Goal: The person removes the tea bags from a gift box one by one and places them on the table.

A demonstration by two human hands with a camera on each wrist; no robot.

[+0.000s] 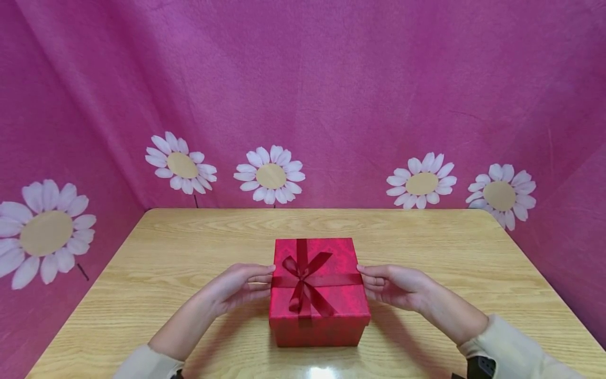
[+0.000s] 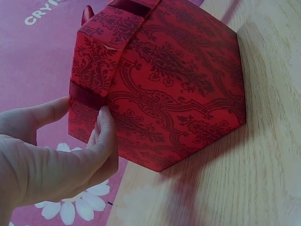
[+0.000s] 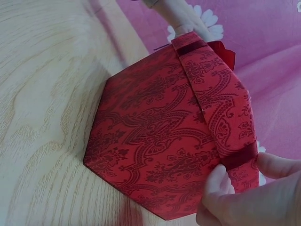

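A red gift box (image 1: 319,331) with a dark damask pattern stands on the wooden table. Its lid (image 1: 338,255) is on, crossed by a dark red ribbon with a bow (image 1: 303,279) on top. At the left side, my left hand (image 1: 239,287) pinches the lid, the thumb near its top edge and the fingertips at its lower rim by the ribbon (image 2: 87,95). Opposite it, my right hand (image 1: 397,286) grips the lid's right side in the same manner, thumb above and fingers at the rim beside the ribbon (image 3: 240,157). The box's inside is hidden.
The light wooden table (image 1: 213,226) has rounded far corners. Behind it and along both sides hangs a pink cloth (image 1: 331,105) printed with white daisies (image 1: 270,175). A black device (image 1: 480,367) shows at the right cuff.
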